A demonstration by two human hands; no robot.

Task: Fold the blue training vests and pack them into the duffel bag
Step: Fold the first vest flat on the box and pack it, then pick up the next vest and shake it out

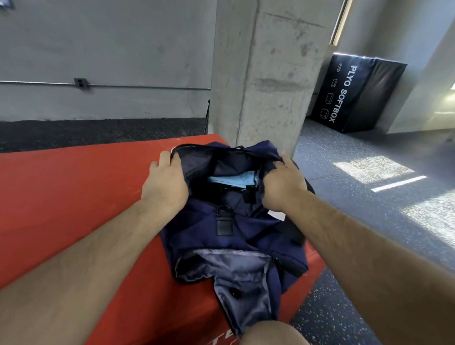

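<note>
Two hands, left hand [165,185] and right hand [283,186], are curling fingers on the duffel bag [244,234] mouth edges over blue vests [234,179], open floor [351,210] right, black box [357,92] reading PLYO SOFTBOX.

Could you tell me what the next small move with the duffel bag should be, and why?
Probably draw the opening's edges together to close it: the left hand and right hand each grip one side of the open duffel bag, and folded blue vests already lie inside.

We count one duffel bag [244,234], one left hand [165,179] and one right hand [283,186], one red box [61,203], one black softbox [357,94], one pillar [266,69]; the blue vests [234,179] inside we cannot number.
</note>
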